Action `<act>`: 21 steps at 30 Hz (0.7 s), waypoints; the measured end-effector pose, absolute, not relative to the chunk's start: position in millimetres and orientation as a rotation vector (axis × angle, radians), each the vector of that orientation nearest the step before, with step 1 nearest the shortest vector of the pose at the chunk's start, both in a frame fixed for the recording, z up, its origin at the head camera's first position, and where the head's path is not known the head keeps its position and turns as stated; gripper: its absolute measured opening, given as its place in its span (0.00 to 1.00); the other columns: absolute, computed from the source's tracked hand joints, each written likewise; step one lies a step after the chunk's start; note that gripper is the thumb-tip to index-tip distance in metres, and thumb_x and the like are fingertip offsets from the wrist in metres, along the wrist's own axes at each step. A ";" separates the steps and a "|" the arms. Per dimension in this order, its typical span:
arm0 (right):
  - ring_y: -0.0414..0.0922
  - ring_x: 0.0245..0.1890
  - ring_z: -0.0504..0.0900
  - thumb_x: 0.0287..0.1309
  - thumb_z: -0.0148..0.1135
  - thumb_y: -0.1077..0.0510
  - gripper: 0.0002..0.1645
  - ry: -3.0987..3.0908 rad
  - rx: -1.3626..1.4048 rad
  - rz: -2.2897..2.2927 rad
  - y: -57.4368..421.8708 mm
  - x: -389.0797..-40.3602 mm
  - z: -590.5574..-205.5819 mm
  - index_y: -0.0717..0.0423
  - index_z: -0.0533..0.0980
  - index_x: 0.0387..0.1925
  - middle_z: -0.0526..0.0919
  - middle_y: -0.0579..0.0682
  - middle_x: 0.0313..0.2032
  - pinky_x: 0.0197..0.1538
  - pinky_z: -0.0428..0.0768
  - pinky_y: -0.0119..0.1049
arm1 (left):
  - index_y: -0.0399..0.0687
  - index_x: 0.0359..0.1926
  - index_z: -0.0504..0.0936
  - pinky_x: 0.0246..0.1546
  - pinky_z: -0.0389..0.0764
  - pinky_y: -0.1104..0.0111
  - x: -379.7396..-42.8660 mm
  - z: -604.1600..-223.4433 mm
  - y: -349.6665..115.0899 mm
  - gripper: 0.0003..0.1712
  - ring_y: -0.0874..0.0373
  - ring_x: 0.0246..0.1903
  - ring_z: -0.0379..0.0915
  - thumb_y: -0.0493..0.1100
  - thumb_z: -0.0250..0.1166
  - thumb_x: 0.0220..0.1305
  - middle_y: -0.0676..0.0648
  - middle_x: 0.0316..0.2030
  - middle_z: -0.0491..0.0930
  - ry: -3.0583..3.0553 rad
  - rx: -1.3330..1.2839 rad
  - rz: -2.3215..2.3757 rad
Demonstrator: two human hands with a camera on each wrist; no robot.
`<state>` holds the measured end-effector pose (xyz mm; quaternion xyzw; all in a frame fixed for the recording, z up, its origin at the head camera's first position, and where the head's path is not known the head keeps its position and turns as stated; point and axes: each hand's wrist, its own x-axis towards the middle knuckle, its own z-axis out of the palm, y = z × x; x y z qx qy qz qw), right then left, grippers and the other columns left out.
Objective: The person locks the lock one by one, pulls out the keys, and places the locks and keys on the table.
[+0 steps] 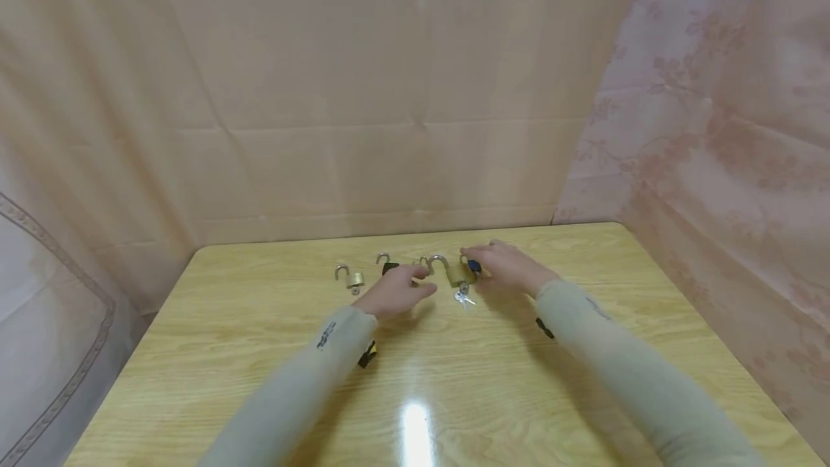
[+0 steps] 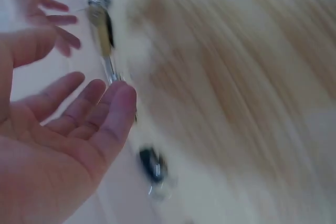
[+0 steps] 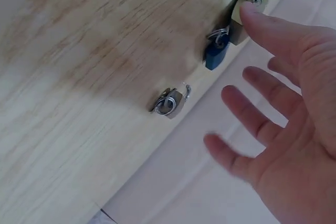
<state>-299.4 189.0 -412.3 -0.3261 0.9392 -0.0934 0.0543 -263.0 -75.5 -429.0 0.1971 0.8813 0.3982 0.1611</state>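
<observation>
Holds the left hand (image 1: 397, 290) with relaxed, unclenched fingers, grasping nothing, just beside a black, silver-shackled padlock (image 1: 389, 267). Holds the right hand (image 1: 511, 266) likewise loose, gripping nothing, near a small blue padlock (image 1: 475, 265); cannot tell whether touching it. Between both hands, on the table's far part, a large brass padlock (image 1: 457, 276) with a raised silver shackle, silver keys (image 1: 462, 298) in front. Farther left, a small brass padlock (image 1: 355, 279), likewise unlatched. Beneath all, the pale wood-grained table (image 1: 467, 366); behind, beige cloth (image 1: 324, 92).
</observation>
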 end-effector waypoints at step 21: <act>0.55 0.59 0.73 0.54 0.78 0.49 0.32 2.772 -0.907 -0.028 160.8 -318.7 -407.4 0.52 0.79 0.60 0.79 0.50 0.58 0.60 0.64 0.71 | 0.30 0.68 0.69 0.53 0.81 0.62 -286.3 -436.0 -41.9 0.27 0.47 0.53 0.80 0.42 0.58 0.75 0.35 0.55 0.78 1.948 0.010 1.707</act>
